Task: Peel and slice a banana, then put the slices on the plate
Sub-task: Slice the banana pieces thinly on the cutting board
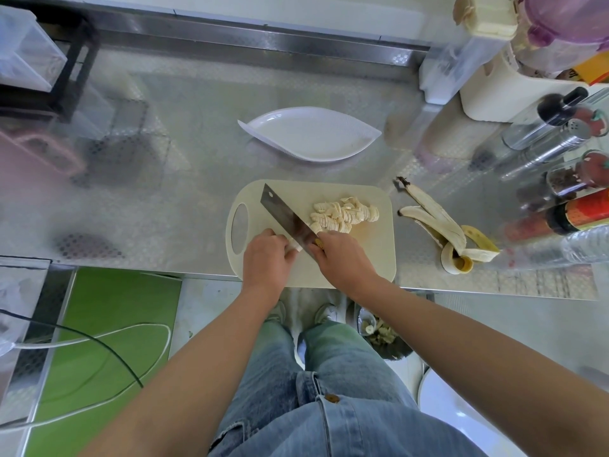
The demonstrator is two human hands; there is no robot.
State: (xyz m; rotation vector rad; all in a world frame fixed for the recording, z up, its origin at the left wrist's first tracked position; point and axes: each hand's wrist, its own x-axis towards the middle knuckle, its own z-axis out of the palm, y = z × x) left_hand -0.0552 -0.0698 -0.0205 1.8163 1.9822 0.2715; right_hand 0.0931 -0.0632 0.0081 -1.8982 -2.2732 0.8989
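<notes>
At the far left a dark rack point(77, 57) is seen only in blur and is cut off by the frame edge. The embossed metal countertop point(184, 192) carries a pale, round-cornered cutting board point(375, 255) with an oval grip hole at its left end. On the board's near left part, the left hand point(267, 258) is curled over the last banana stub point(294, 247), most of which is hidden beneath the fingers. Just to its right, the broad rectangular cleaver point(283, 216) is set against the stub, its dull steel blade slanting to the far left. The handle is almost wholly covered by the right hand point(342, 257), which is clamped around it. Beyond the blade, the cut banana slices point(344, 214) lie in an overlapping heap on the board; single slices are hard to count. Farther off, a white leaf-shaped plate point(309, 136) is seen well apart from the board. To the right, the splayed peel point(445, 225) lies on the counter, near glossy bottles point(547, 133) partly cut off.
</notes>
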